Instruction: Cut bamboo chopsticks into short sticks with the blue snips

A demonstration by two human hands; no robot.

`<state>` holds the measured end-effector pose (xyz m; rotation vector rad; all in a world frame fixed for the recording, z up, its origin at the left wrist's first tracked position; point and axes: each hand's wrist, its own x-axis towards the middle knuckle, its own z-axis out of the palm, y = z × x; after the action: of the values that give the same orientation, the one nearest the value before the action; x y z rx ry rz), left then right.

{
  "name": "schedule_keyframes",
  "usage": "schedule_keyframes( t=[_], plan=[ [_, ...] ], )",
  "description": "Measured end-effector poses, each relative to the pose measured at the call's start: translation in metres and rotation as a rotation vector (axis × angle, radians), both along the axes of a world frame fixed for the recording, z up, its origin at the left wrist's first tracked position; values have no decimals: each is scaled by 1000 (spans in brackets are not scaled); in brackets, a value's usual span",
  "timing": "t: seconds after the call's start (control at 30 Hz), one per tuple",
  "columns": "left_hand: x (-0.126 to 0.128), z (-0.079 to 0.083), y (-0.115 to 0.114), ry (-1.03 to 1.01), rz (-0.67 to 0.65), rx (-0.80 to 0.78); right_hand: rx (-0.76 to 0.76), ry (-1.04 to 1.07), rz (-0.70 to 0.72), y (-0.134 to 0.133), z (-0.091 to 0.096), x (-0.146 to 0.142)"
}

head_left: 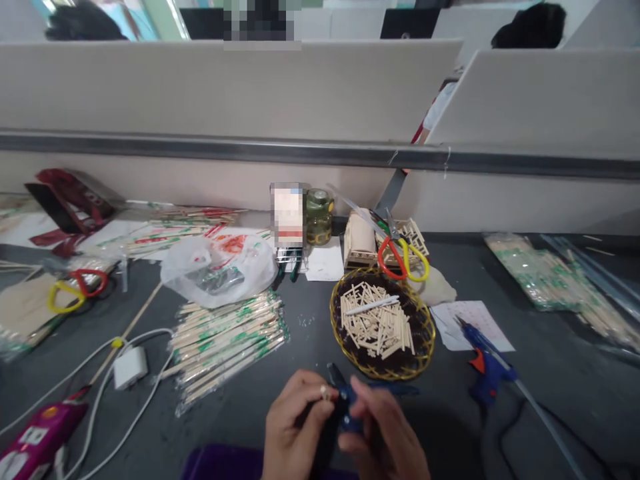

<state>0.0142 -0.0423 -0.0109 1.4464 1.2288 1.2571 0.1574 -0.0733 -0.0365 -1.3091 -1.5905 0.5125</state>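
My left hand is closed in a pinch on short wooden sticks, their pale ends showing between thumb and forefinger. Beside it, my right hand curls round a blue tool with a dark tip; its kind is partly hidden by the fingers and blurred. The two hands nearly meet. A dark blue piece extends to the right behind the right fingers. Just beyond the hands, a gold-rimmed woven basket holds many short cut sticks and a white pen-like stick.
Wrapped chopsticks and a plastic bag lie left. A blue glue gun with its cord is at right. Scissors rest by a small wooden model. A purple device and white cable occupy the near left.
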Motion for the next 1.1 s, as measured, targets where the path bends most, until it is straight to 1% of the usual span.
schedule_keyframes(
  t=[0.07,0.1,0.2,0.3,0.4,0.47,0.53,0.57,0.63,0.7,0.77,0.83,0.9,0.97,1.03,1.1],
  plan=[
    [-2,0,3,46,-36,47,74,-3,63,7,9,-2],
    [-3,0,4,60,-47,82,69,-13,77,10,13,-3],
    [-6,1,8,137,-145,193,65,15,63,14,18,-6],
    [-9,1,10,221,-269,250,107,93,40,16,19,-6],
    [-10,0,12,248,-309,230,113,118,36,17,23,-8],
    [-12,-1,12,232,-328,186,68,106,64,17,26,-8],
    [-16,-4,12,197,-327,140,-11,88,76,15,30,-8],
    [-19,-6,13,176,-302,116,-48,80,73,14,32,-8],
    [-26,-12,14,139,-191,56,-83,58,56,10,35,-6],
    [-32,-20,16,103,-53,-16,-48,15,35,5,38,-4],
    [-36,-26,17,89,0,-59,22,-74,14,-1,39,0],
    [-36,-30,16,92,-4,-58,64,-207,-4,-7,37,4],
    [-35,-32,13,75,17,-38,52,-360,-14,-14,30,11],
    [-32,-33,12,-4,74,-31,-2,-502,-4,-20,18,19],
    [-31,-33,14,-150,142,-60,-52,-631,27,-27,2,27],
    [-31,-32,17,-326,194,-134,-75,-745,35,-32,-14,33]
  ],
)
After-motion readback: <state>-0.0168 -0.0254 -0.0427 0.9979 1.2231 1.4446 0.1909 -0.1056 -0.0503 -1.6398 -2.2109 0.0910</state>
